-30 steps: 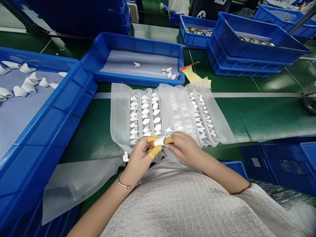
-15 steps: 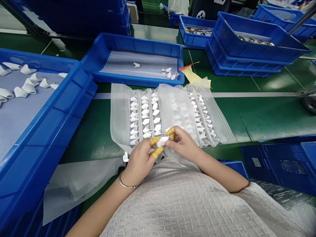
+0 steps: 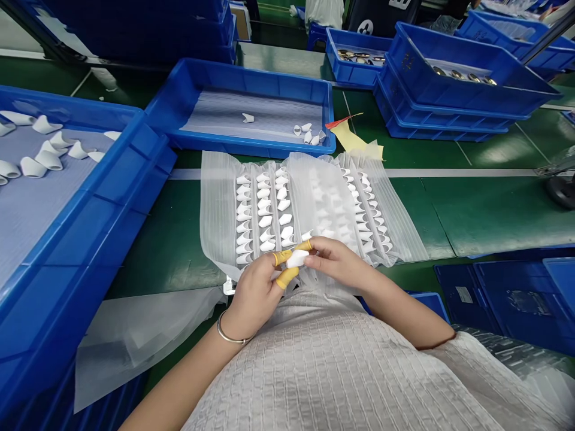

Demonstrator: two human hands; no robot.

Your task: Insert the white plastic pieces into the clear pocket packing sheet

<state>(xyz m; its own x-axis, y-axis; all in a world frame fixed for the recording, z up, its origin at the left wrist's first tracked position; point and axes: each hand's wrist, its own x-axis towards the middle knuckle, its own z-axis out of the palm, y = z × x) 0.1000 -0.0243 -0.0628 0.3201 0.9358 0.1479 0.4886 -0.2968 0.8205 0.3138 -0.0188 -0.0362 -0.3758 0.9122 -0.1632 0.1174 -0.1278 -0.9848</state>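
A small white pointed cap-like piece point(image 3: 296, 258) is held between my two hands, just over the near edge of a white pleated foam sheet point(image 3: 218, 203). My left hand point(image 3: 258, 287), with yellow finger cots on thumb and index finger, pinches its left end. On the other side, my right hand point(image 3: 336, 260) has thumb and a yellow-capped finger closed on the piece. Rows of similar white pieces point(image 3: 265, 220) lie in the sheet's folds. A translucent flap point(image 3: 321, 185) covers some of them.
At left stands a blue bin point(image 3: 148, 155) with larger white pieces point(image 3: 49, 157). Behind the sheet is a blue tray point(image 3: 251, 143) with several small white pieces. Stacked blue bins point(image 3: 449, 108) with shiny metal parts stand back right. Yellow paper point(image 3: 354, 142) lies beside the tray.
The white piece has turned slightly in my fingers. My right hand's fingers have shifted their grip around it, the index finger now reaching over its top. My left hand stays in place.
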